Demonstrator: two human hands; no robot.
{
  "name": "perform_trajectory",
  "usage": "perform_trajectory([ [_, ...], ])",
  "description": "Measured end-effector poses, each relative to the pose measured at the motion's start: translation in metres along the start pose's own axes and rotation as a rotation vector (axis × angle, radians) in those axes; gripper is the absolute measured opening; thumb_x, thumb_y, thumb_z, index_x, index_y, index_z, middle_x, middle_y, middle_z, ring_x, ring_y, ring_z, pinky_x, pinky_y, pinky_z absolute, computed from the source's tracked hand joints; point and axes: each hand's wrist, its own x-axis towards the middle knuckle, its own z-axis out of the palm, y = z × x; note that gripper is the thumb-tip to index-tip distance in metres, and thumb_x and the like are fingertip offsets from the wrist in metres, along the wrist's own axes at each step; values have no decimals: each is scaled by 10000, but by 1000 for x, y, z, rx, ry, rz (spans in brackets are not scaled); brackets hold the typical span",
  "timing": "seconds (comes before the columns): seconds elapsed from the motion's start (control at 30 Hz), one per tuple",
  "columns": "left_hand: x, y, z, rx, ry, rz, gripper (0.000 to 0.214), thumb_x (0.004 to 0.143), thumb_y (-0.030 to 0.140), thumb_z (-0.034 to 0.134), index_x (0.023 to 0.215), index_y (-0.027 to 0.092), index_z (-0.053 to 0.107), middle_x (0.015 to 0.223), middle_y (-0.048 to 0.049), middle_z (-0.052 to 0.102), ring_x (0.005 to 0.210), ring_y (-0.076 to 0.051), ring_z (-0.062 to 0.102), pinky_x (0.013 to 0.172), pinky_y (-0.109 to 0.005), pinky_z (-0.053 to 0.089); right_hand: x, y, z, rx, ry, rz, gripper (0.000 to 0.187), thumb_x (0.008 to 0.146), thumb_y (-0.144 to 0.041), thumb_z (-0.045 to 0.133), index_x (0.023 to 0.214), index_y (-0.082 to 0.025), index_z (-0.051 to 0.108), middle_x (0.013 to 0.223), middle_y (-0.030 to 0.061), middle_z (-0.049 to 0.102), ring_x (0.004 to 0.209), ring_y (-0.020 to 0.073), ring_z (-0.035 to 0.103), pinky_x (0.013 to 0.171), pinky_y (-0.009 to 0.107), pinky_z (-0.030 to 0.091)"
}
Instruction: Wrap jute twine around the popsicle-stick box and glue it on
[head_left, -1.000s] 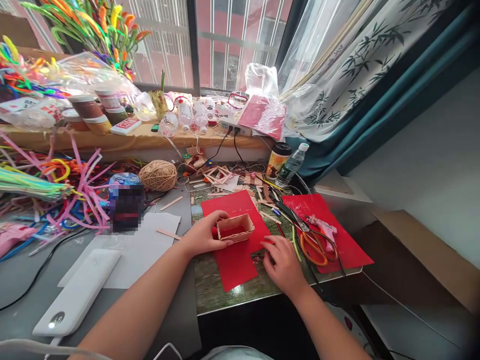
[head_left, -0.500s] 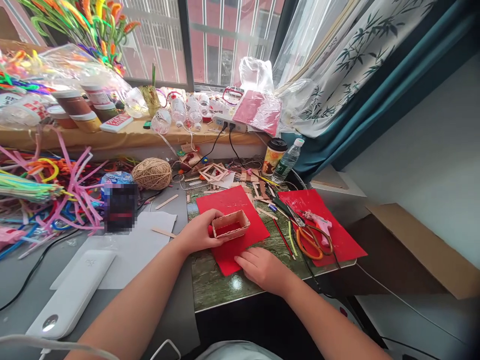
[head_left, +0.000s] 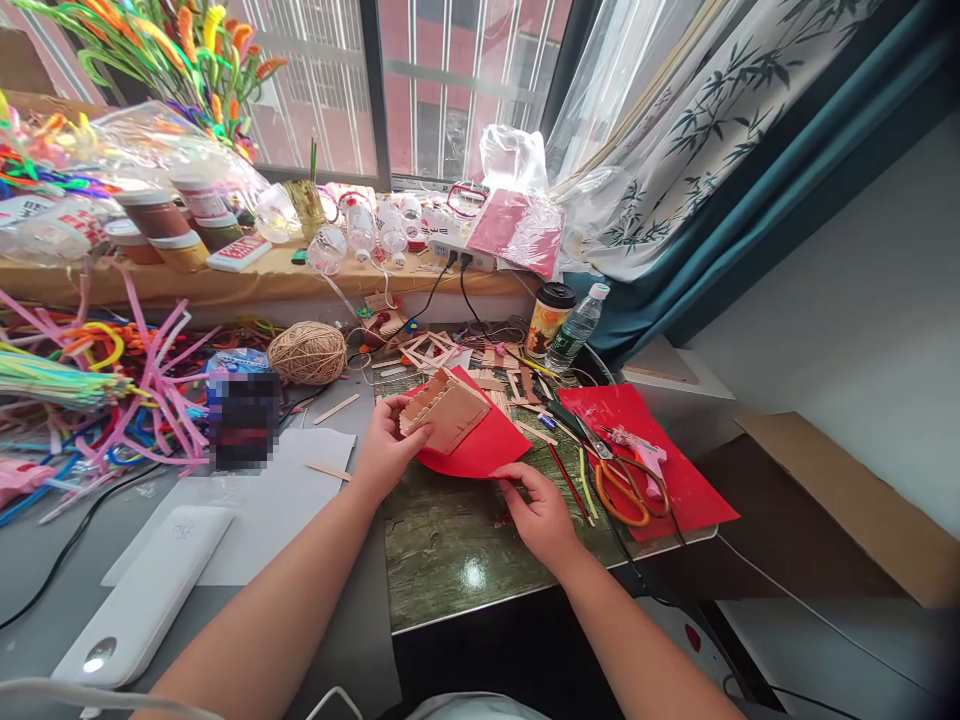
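Observation:
My left hand (head_left: 391, 445) grips one end of a small box made of craft sticks (head_left: 448, 410), tilted so that a broad side faces me. Beneath it, a red sheet of paper (head_left: 487, 442) rises off the table at its near edge. My right hand (head_left: 538, 505) pinches that near edge between thumb and fingers. Right of this hand lie a dark red pencil (head_left: 568, 478) and orange-handled scissors (head_left: 626, 485). A pink glue gun (head_left: 645, 455) rests on a second red sheet (head_left: 694, 495).
Loose craft sticks (head_left: 491, 385) are scattered behind the sheet. A paper cup (head_left: 550, 318) and a water bottle (head_left: 577, 330) stand at the back. To the left are a twine ball (head_left: 307, 352), white paper (head_left: 300, 500), a white power bank (head_left: 150, 595) and pipe cleaners (head_left: 67, 375).
My left hand has lifted and tipped the box, which stood with its opening upward. My right hand, earlier resting on the red sheet's corner, now holds the sheet's near edge up.

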Motion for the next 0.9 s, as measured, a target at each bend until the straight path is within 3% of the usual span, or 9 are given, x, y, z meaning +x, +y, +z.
perform_trajectory([
  [0.13, -6, 4, 6, -13, -94, -25, 652, 840, 347, 783, 1401, 244, 467, 1418, -113, 592, 1277, -284, 620, 1029, -391, 527, 0, -2, 1, -61, 49, -65, 156, 1043, -286, 573, 1072, -258, 723, 1021, 64, 752, 952, 247, 720, 869, 400, 594],
  [0.27, -18, 5, 11, 18, -224, -32, 600, 907, 364, 723, 1424, 250, 439, 1427, -113, 588, 1288, -297, 606, 1064, -416, 499, 11, -12, 5, -119, 105, -139, 129, 1024, -238, 595, 1036, -264, 721, 973, 52, 747, 932, 244, 702, 862, 390, 555],
  [0.43, -25, -3, 9, 140, -354, 13, 634, 1004, 457, 602, 1519, 276, 281, 1566, -138, 450, 1429, -320, 487, 1201, -485, 373, 26, -21, 10, -123, 213, -143, 79, 1011, -247, 627, 1019, -250, 705, 957, 53, 730, 910, 233, 693, 839, 370, 554],
  [0.53, -24, -4, 8, 160, -419, 25, 784, 944, 475, 695, 1534, 293, 212, 1590, -147, 414, 1444, -332, 479, 1200, -488, 387, 29, -22, 13, -113, 249, -150, 45, 994, -269, 660, 1001, -247, 699, 961, 51, 714, 903, 227, 688, 831, 360, 567],
  [0.63, -22, 1, 11, 185, -407, 32, 885, 848, 408, 817, 1501, 303, 230, 1533, -135, 472, 1423, -329, 510, 1173, -479, 433, 29, -22, 16, -86, 267, -164, 18, 977, -258, 688, 984, -251, 704, 966, 50, 705, 897, 224, 683, 822, 360, 575],
  [0.8, -23, 8, 16, 73, -400, -31, 668, 896, 375, 768, 1412, 297, 350, 1462, -126, 539, 1338, -298, 595, 1059, -454, 540, 28, -18, 18, -56, 308, -161, 28, 967, -246, 701, 993, -256, 708, 1016, 66, 684, 953, 238, 679, 874, 395, 582],
  [0.9, -24, 8, 15, 40, -388, -36, 617, 921, 378, 740, 1409, 279, 376, 1481, -133, 545, 1368, -301, 576, 1098, -465, 518, 26, -11, 19, -34, 331, -156, 295, 911, -289, 777, 1179, -251, 659, 1166, 101, 677, 1096, 273, 668, 971, 440, 573],
])
